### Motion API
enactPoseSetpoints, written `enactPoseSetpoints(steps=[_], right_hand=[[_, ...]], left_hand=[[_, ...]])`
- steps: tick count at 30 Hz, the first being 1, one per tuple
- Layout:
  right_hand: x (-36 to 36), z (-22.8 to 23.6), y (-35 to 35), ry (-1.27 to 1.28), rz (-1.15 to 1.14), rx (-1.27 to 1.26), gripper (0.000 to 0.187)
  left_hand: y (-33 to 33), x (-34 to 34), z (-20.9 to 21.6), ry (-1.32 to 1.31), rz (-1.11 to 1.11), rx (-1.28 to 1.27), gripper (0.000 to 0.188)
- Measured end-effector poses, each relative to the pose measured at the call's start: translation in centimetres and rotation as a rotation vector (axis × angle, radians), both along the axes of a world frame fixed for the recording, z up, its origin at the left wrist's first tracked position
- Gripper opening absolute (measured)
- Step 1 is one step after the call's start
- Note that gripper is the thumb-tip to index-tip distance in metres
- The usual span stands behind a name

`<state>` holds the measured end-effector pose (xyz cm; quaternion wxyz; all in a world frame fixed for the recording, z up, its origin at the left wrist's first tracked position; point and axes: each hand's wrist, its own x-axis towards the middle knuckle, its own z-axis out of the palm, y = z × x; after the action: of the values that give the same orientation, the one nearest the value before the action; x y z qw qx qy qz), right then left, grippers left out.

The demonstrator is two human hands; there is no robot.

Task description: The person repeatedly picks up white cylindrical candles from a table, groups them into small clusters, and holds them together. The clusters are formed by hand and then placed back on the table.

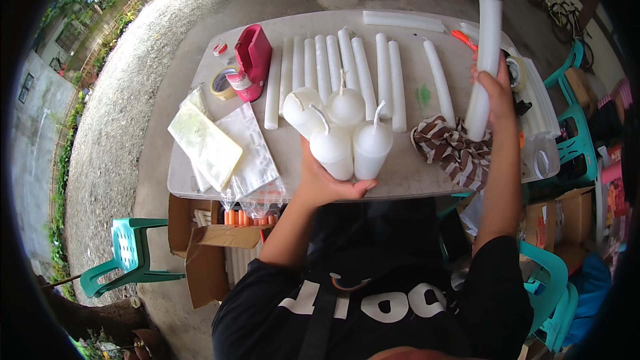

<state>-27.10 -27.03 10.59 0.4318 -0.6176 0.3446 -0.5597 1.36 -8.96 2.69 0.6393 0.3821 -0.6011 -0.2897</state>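
Near the table's front edge, my left hand (pixel 323 183) grips a bundle of several thick white candles (pixel 331 150), their rounded tops and wicks pointing up toward me. Raised at the right, my right hand (pixel 497 90) is closed around a single long white candle (pixel 490 27), held nearly upright. Behind the bundle lies a row of long white candles (pixel 320 60), side by side on the table. One more candle (pixel 437 83) lies apart, its lower end by a crumpled brown-and-white striped cloth (pixel 450 150). An orange-handled tool (pixel 463 40) lies just beyond my right hand.
Clear plastic bags (pixel 247 147), a tape roll (pixel 224 85), a small pink bottle (pixel 245 87) and a cut pink container (pixel 254 57) occupy the table's left side. Further candles (pixel 541 103) lie at the right edge. Cardboard boxes (pixel 213 253) and green chairs (pixel 130 250) stand around the table.
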Motion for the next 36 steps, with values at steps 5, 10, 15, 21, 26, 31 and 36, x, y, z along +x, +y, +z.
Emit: enactPoseSetpoints(steps=[5,10,15,21,26,31,36], right_hand=[[7.8,-2.3,10.8,-0.268,0.382,-0.11,0.06],[10.7,-6.2,12.8,-0.195,0.495,-0.139,0.08],[12.2,-5.7,12.4,-0.452,0.675,-0.08,0.12],[12.5,-5.0,13.8,-0.319,0.511,-0.16,0.111],[12.6,-5.0,14.0,-0.287,0.472,-0.155,0.107],[12.6,-5.3,13.6,-0.285,0.471,-0.257,0.106],[12.0,-5.5,14.4,-0.26,0.452,-0.138,0.104]], left_hand=[[0.2,0.1,0.0,-0.057,-0.016,0.001,0.082],[0.4,0.3,-0.5,-0.069,-0.045,0.074,0.107],[1.2,-0.1,0.7,-0.057,-0.001,0.175,0.109],[1.2,-0.4,0.1,-0.023,-0.034,0.16,0.112],[1.3,0.2,0.6,-0.096,-0.013,0.177,0.106],[1.3,0.3,1.1,-0.082,-0.068,0.226,0.098],[1.6,0.2,0.4,-0.058,-0.052,0.231,0.1]])
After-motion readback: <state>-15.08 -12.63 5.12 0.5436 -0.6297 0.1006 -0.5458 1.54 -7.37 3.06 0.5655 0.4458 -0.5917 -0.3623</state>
